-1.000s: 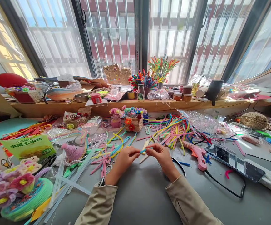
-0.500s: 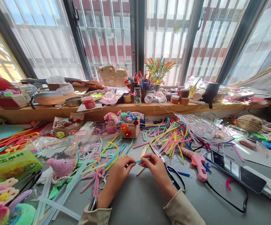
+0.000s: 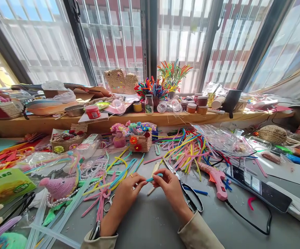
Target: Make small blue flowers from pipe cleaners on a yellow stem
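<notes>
A short blue pipe cleaner [image 3: 150, 179] is stretched between my two hands above the grey table. My left hand [image 3: 127, 194] pinches its left end between thumb and fingertips. Its right end is pinched in my right hand [image 3: 171, 189], where a bit of it loops over the fingers. Large black-handled scissors [image 3: 195, 199] lie just right of my right hand, with the blades pointing away. Beyond my fingertips is a small pale stick-like piece [image 3: 155, 168]. Blue, yellow and pink pipe cleaners [image 3: 121, 173] lie by my left hand.
A pink glue gun [image 3: 218, 183] with a black cord and a phone [image 3: 259, 188] lie at the right. Behind is a heap of pipe cleaners [image 3: 188, 148]. A pink crocheted piece [image 3: 59, 186] and clear glue sticks [image 3: 54, 235] are at the left.
The view has shifted slightly. More of the blue pipe cleaner shows at my right fingertips, now bent in a small curve. Both hands keep their pinch.
</notes>
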The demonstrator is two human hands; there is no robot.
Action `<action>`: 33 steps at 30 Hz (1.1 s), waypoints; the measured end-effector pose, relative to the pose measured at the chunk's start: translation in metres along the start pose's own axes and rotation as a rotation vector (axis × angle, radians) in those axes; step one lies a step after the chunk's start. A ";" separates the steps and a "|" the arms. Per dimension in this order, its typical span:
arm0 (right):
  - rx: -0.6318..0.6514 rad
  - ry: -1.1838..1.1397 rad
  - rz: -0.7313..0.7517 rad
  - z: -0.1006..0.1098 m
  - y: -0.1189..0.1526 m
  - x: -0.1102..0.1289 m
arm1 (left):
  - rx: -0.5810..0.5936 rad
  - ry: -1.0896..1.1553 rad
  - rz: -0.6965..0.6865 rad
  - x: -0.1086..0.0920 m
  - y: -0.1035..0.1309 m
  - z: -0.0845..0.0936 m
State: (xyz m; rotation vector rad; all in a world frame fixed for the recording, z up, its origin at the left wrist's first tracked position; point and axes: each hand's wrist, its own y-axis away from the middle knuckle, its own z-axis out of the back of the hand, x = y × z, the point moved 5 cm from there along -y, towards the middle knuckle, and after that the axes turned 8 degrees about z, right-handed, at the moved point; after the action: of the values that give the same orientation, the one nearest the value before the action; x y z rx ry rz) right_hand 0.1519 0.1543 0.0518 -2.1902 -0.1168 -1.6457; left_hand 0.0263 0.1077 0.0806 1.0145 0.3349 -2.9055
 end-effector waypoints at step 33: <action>-0.003 -0.578 -0.172 -0.023 -0.007 -0.004 | 0.302 0.391 0.142 -0.001 0.004 -0.005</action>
State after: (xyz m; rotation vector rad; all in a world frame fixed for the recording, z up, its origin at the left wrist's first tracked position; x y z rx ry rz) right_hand 0.1282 0.1529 0.0548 -2.6540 -0.4704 -1.0357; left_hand 0.0310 0.1052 0.0767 1.5817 -0.1685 -2.6669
